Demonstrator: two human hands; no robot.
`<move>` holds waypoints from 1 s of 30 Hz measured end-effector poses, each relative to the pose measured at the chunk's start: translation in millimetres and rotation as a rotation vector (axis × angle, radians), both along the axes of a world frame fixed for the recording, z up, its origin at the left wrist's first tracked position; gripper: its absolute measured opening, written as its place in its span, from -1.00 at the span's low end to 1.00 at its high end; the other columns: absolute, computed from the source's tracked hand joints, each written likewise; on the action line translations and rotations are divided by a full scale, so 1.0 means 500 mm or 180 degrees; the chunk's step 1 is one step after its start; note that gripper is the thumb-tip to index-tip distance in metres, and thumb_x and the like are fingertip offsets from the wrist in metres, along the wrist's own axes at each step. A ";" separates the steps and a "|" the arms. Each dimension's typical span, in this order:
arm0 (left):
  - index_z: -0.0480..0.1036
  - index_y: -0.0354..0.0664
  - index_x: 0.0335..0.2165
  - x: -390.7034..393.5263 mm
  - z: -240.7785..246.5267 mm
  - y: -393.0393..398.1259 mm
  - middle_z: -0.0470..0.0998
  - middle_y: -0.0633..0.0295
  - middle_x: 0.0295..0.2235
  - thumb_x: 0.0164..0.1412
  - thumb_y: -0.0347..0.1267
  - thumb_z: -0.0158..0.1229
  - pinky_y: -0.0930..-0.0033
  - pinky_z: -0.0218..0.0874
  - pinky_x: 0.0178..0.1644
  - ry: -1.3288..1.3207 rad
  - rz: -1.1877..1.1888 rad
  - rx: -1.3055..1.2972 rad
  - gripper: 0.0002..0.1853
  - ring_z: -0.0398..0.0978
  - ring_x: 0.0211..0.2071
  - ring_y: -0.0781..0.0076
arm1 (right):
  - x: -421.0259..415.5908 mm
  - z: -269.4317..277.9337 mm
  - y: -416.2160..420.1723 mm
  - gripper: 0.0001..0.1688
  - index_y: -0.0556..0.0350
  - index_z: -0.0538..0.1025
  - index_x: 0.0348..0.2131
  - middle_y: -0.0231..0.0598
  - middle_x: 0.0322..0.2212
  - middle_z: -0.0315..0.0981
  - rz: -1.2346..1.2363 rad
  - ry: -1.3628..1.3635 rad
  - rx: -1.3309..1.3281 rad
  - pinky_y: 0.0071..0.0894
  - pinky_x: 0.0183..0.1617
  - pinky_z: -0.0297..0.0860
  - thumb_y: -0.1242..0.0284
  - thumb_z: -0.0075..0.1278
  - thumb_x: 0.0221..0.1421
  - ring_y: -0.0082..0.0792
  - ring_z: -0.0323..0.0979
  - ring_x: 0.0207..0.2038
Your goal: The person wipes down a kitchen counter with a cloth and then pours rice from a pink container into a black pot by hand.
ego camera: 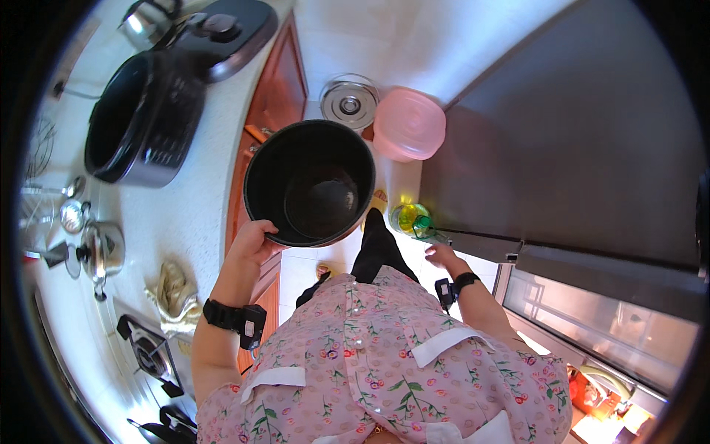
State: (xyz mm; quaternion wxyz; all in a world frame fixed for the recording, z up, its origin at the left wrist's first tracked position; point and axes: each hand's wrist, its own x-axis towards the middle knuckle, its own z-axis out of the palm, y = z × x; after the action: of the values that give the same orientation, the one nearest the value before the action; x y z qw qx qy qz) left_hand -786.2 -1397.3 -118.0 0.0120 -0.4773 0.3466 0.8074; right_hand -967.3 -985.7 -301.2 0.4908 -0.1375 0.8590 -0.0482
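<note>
My left hand point(254, 242) grips the near rim of a black rice cooker inner pot point(310, 183), thumb over the edge. The pot is tilted so that its dark inside faces me, and a shiny patch shows on its bottom. On the counter to the left stands the rice cooker point(166, 127), its lid raised and its cavity bare. My right hand point(441, 255) hangs beside the large grey refrigerator point(554, 139), fingers loosely curled and partly hidden. Nothing shows in it. Just beyond it on the floor is a plastic bottle of yellow oil point(410, 217) with a green cap.
A pink lidded plastic tub point(409, 123) and a steel-lidded pot point(349, 104) stand on the floor ahead. Along the counter point(144, 222) are a steel kettle point(145, 25), a small lidded saucepan point(105, 250), a crumpled cloth point(175, 297) and a gas burner point(152, 355).
</note>
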 end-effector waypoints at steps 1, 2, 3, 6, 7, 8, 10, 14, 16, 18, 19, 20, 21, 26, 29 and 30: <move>0.22 -0.55 -0.32 -0.026 -0.012 -0.004 0.38 -0.06 -0.39 -0.25 -0.62 -0.17 0.20 0.39 -0.38 -0.0116 0.0050 0.0033 -0.64 0.44 -0.42 0.12 | -0.023 -0.015 -0.012 -0.64 -0.14 0.48 -0.28 -0.21 -0.26 0.39 -0.0025 -0.0020 0.0013 -0.41 -0.09 0.24 0.26 0.01 -0.19 -0.25 0.34 -0.17; 0.21 -0.56 -0.32 -0.045 -0.042 -0.009 0.39 -0.07 -0.40 -0.22 -0.60 -0.18 0.20 0.38 -0.33 -0.0138 0.0101 0.0108 -0.65 0.44 -0.42 0.10 | -0.042 -0.028 -0.022 -0.66 -0.16 0.48 -0.29 -0.20 -0.26 0.39 -0.0247 -0.0080 0.0039 -0.40 -0.08 0.24 0.27 0.01 -0.20 -0.22 0.33 -0.17; 0.21 -0.56 -0.32 -0.079 -0.052 -0.010 0.38 -0.07 -0.40 -0.22 -0.60 -0.18 0.21 0.38 -0.33 -0.0335 0.0104 0.0078 -0.65 0.44 -0.41 0.11 | -0.074 -0.046 -0.035 -0.66 -0.17 0.48 -0.30 -0.18 -0.26 0.39 -0.0197 -0.0067 -0.0047 -0.39 -0.08 0.24 0.27 -0.01 -0.20 -0.20 0.33 -0.17; 0.20 -0.54 -0.31 -0.177 -0.086 -0.010 0.38 -0.06 -0.40 -0.20 -0.59 -0.18 0.23 0.38 -0.34 -0.0821 0.0128 -0.0003 -0.65 0.44 -0.41 0.13 | -0.170 -0.097 -0.080 -0.67 -0.09 0.47 -0.31 -0.12 -0.29 0.39 0.0121 -0.0147 -0.0126 -0.32 -0.13 0.26 0.26 -0.09 -0.17 -0.16 0.35 -0.22; 0.20 -0.54 -0.29 -0.196 -0.106 -0.007 0.38 -0.05 -0.39 -0.20 -0.59 -0.18 0.25 0.38 -0.35 -0.0896 0.0137 -0.0034 -0.64 0.44 -0.41 0.15 | -0.203 -0.098 -0.105 -0.67 -0.09 0.47 -0.32 -0.11 -0.30 0.39 0.0097 -0.0160 -0.0191 -0.31 -0.14 0.27 0.27 -0.09 -0.16 -0.15 0.35 -0.22; 0.19 -0.53 -0.28 -0.212 -0.130 -0.002 0.38 -0.04 -0.38 -0.19 -0.59 -0.19 0.27 0.39 -0.36 -0.0981 0.0146 -0.0058 -0.64 0.44 -0.42 0.17 | -0.241 -0.100 -0.129 -0.67 -0.08 0.47 -0.32 -0.11 -0.31 0.39 0.0074 -0.0182 -0.0249 -0.30 -0.15 0.27 0.28 -0.10 -0.16 -0.13 0.35 -0.23; 0.13 -0.43 -0.18 -0.245 -0.202 -0.004 0.34 -0.04 -0.32 -0.21 -0.61 -0.21 0.27 0.40 -0.43 -0.1018 0.0240 0.0060 -0.54 0.44 -0.43 0.17 | -0.328 -0.137 -0.161 -0.69 -0.05 0.48 -0.34 -0.11 -0.33 0.40 -0.0042 -0.0087 -0.0348 -0.32 -0.17 0.28 0.31 -0.09 -0.18 -0.14 0.36 -0.25; 0.03 -0.25 -0.07 -0.279 -0.347 -0.015 0.32 -0.04 -0.31 -0.26 -0.67 -0.25 0.20 0.41 -0.52 -0.1302 0.0186 0.0457 -0.39 0.44 -0.48 0.09 | -0.481 -0.255 -0.196 -0.68 0.06 0.47 -0.36 -0.10 -0.36 0.41 -0.0003 0.0214 -0.0367 -0.32 -0.17 0.29 0.34 -0.07 -0.21 -0.15 0.37 -0.25; 0.03 -0.27 -0.07 -0.323 -0.367 -0.002 0.32 -0.04 -0.30 -0.26 -0.67 -0.24 0.22 0.41 -0.54 -0.1349 0.0281 0.0361 -0.38 0.45 -0.49 0.09 | -0.554 -0.251 -0.224 -0.64 0.03 0.45 -0.30 -0.10 -0.33 0.40 -0.0061 0.0480 -0.0442 -0.31 -0.14 0.27 0.34 -0.08 -0.20 -0.13 0.35 -0.23; 0.02 -0.28 -0.06 -0.341 -0.404 0.005 0.32 -0.05 -0.29 -0.25 -0.67 -0.25 0.24 0.41 -0.53 -0.1370 0.0261 0.0359 -0.37 0.45 -0.47 0.09 | -0.626 -0.282 -0.252 -0.59 0.02 0.42 -0.25 -0.07 -0.31 0.39 0.0191 0.0465 -0.0077 -0.29 -0.12 0.26 0.33 -0.07 -0.20 -0.12 0.34 -0.22; 0.01 -0.28 -0.05 -0.342 -0.432 0.005 0.32 -0.06 -0.28 -0.25 -0.67 -0.25 0.24 0.41 -0.52 -0.1358 0.0201 0.0407 -0.37 0.45 -0.46 0.10 | -0.654 -0.306 -0.266 -0.57 0.03 0.41 -0.23 -0.06 -0.30 0.38 0.0234 0.0619 -0.0042 -0.29 -0.11 0.26 0.33 -0.06 -0.21 -0.11 0.33 -0.21; 0.00 -0.29 -0.04 -0.344 -0.459 0.005 0.32 -0.06 -0.27 -0.24 -0.68 -0.26 0.25 0.41 -0.51 -0.1348 0.0150 0.0453 -0.37 0.45 -0.44 0.10 | -0.679 -0.333 -0.280 -0.54 0.04 0.39 -0.20 -0.04 -0.29 0.37 0.0287 0.0770 -0.0012 -0.29 -0.10 0.25 0.34 -0.05 -0.21 -0.11 0.33 -0.20; 0.00 -0.29 -0.04 -0.354 -0.481 0.008 0.32 -0.06 -0.26 -0.24 -0.68 -0.26 0.25 0.41 -0.49 -0.1373 0.0204 0.0444 -0.37 0.45 -0.42 0.11 | -0.703 -0.361 -0.288 -0.48 0.01 0.35 -0.15 -0.05 -0.23 0.33 0.0412 0.0923 -0.0122 -0.26 -0.08 0.23 0.33 -0.02 -0.21 -0.10 0.30 -0.16; -0.02 -0.26 -0.01 -0.373 -0.592 0.011 0.31 -0.04 -0.20 -0.22 -0.71 -0.26 0.26 0.40 -0.41 -0.1429 0.0218 0.0427 -0.34 0.43 -0.34 0.14 | -0.796 -0.476 -0.355 -0.15 -0.13 0.05 0.06 -0.02 0.03 -0.01 0.0806 0.1714 0.0024 -0.21 -0.01 0.18 0.30 0.07 -0.21 -0.03 0.16 -0.04; -0.04 -0.21 0.00 -0.368 -0.652 0.004 0.30 -0.02 -0.18 -0.22 -0.71 -0.24 0.23 0.40 -0.41 -0.1698 0.0186 0.0435 -0.32 0.43 -0.33 0.14 | -0.838 -0.502 -0.407 -0.14 -0.35 -0.03 0.08 -0.08 0.07 -0.09 0.0829 0.1688 -0.0149 -0.23 0.02 0.17 0.38 0.05 -0.17 0.01 0.10 0.00; -0.06 -0.16 0.01 -0.367 -0.664 0.009 0.27 -0.03 -0.16 -0.22 -0.72 -0.25 0.22 0.40 -0.39 -0.1773 0.0122 0.0415 -0.30 0.42 -0.29 0.15 | -0.840 -0.520 -0.409 -0.16 -0.35 0.00 0.07 -0.08 0.06 -0.08 0.0933 0.1675 -0.0099 -0.23 0.00 0.18 0.39 0.04 -0.17 0.00 0.12 -0.01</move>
State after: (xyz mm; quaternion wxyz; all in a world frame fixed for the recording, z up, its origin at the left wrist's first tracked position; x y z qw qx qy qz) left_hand -969.7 -1392.7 -450.2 0.1222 -0.6854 0.2682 0.6658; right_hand -1387.4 -1190.1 -561.2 0.2509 -0.2753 0.9268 0.0473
